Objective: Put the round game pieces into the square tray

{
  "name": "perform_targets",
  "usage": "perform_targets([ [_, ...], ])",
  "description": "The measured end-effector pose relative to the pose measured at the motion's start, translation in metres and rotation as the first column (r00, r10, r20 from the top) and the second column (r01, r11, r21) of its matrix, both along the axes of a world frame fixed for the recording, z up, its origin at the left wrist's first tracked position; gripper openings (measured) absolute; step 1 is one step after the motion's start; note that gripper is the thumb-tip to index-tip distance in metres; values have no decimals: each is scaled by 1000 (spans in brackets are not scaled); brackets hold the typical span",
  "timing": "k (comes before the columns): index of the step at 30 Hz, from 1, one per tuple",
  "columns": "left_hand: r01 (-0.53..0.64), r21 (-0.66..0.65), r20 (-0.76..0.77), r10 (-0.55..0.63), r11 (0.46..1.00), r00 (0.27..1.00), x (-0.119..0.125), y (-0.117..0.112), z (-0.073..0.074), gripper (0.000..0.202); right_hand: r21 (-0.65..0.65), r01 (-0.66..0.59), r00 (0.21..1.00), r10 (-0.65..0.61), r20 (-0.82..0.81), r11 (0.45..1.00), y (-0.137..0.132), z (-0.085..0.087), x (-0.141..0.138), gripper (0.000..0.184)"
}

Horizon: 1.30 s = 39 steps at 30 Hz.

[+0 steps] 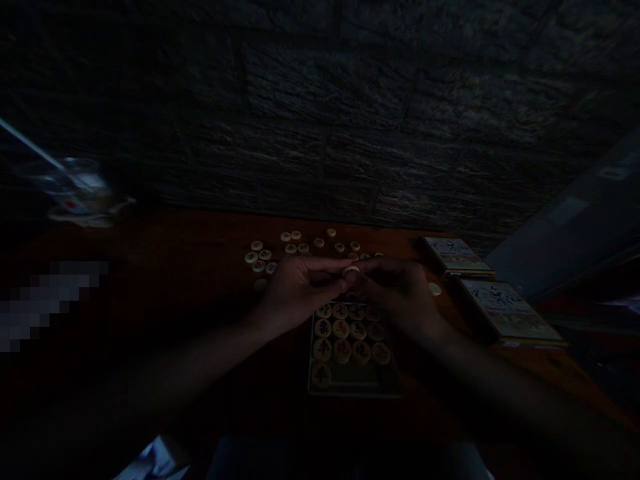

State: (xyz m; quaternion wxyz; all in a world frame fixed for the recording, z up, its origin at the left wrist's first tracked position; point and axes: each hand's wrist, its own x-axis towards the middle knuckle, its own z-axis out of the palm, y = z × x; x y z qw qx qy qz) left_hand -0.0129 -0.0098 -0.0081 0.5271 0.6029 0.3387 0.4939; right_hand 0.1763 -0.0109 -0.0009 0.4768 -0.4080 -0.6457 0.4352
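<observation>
Both hands meet over the far end of a shallow box (355,390) on the wooden table. Between their fingertips is a round xiangqi piece (352,269), pale at the edge; its face cannot be read. My left hand (305,287) pinches it from the left, and my right hand (400,287) closes on it from the right. Rows of xiangqi pieces with black or red characters lie in the box, such as a red-marked piece (342,351). The nearest row shows one black-marked piece (321,375) at its left. The hands hide the box's far edge.
Loose pieces (265,255) lie scattered beyond the hands, and one pale piece (435,289) rests to the right. Two printed boxes (510,310) sit on the table's right side. A clear plastic cup (80,190) with a straw stands at far left. A stone wall (320,120) borders the table.
</observation>
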Motion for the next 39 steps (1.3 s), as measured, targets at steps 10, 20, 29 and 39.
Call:
perform_targets([
  [10, -90, -27, 36, 91, 996, 995, -1, 0, 3, 35, -30, -36, 995, 33, -91, 999, -1, 1, 2, 29],
  [20, -50, -55, 41, 52, 997, 998, 0, -3, 4, 27, -111, -55, 974, 29, -224, 992, 3, -3, 0, 24],
  [29, -83, -9, 63, 83, 997, 995, 3, -3, 5, 14, -54, -9, 988, 0, -155, 998, 0, -3, 0, 20],
  [39, -74, -37, 32, 75, 997, 997, 3, -3, 2, 30, -101, -46, 980, 25, -196, 994, 2, -1, 0, 22],
])
